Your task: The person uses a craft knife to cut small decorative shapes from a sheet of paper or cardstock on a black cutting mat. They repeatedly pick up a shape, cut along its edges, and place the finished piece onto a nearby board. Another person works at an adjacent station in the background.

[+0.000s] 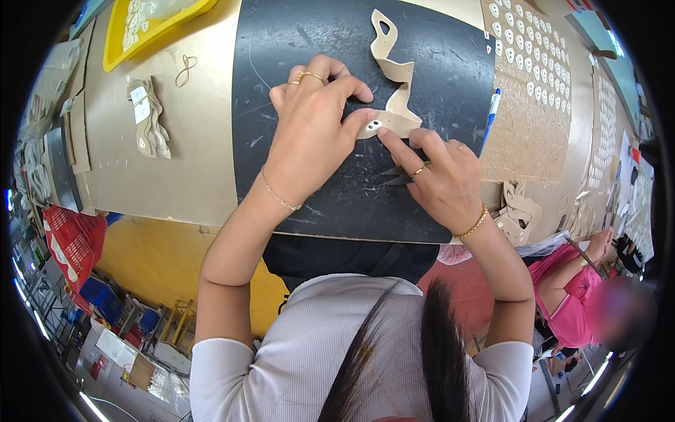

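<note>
A cut strip (395, 84) lies on the mat (302, 42), tray (151, 28) far left, punched sheet (534, 91) right.

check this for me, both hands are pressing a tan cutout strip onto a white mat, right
Not quite. The head view shows the left hand and right hand pressing the tan cutout strip onto a black mat, not a white one.

Both bare forearms reach forward from the lower edge and angle inward, so the hands meet close together. The left hand (313, 133) lies palm down, fingers curled, its thumb stretched toward the right. The right hand (439, 179) also faces down, its forefinger pointing out to the left thumb tip. Rings and a bracelet show on each.
</note>
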Demonstrator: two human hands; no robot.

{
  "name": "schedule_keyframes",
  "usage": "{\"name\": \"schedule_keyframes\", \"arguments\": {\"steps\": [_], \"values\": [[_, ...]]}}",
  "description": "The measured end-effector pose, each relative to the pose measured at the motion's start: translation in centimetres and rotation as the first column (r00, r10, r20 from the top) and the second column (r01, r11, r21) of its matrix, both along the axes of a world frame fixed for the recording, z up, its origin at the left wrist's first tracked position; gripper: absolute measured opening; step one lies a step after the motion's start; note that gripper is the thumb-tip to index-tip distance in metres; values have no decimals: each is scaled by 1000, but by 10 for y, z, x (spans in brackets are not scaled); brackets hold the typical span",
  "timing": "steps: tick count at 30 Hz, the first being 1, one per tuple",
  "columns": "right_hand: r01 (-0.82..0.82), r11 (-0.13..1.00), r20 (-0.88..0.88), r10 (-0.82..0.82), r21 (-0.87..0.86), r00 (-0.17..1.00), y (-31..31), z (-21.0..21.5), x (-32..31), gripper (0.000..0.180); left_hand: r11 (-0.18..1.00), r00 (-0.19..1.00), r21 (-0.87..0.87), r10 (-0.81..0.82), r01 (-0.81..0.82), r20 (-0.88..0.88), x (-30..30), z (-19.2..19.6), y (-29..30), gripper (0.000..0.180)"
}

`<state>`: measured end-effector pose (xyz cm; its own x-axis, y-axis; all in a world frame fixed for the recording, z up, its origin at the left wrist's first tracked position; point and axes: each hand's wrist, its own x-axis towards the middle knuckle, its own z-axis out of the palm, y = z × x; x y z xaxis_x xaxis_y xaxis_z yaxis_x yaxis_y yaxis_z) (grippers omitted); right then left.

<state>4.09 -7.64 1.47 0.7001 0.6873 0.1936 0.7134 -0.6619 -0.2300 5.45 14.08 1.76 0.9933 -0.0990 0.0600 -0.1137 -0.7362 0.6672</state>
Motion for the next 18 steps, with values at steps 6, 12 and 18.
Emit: {"name": "schedule_keyframes", "arguments": {"steps": [6,12,18], "values": [[-14,995,12,16,-102,1000,2,6,-3,76,1000,1000,7,-9,9,9,1,1,0,18],[-48,996,-40,45,-72,998,1,5,-1,77,1000,999,2,3,-3,-45,2,2,1,18],[-65,995,13,66,-69,998,1,3,0,74,1000,1000,14,0,0,-23,2,3,0,18]]}}
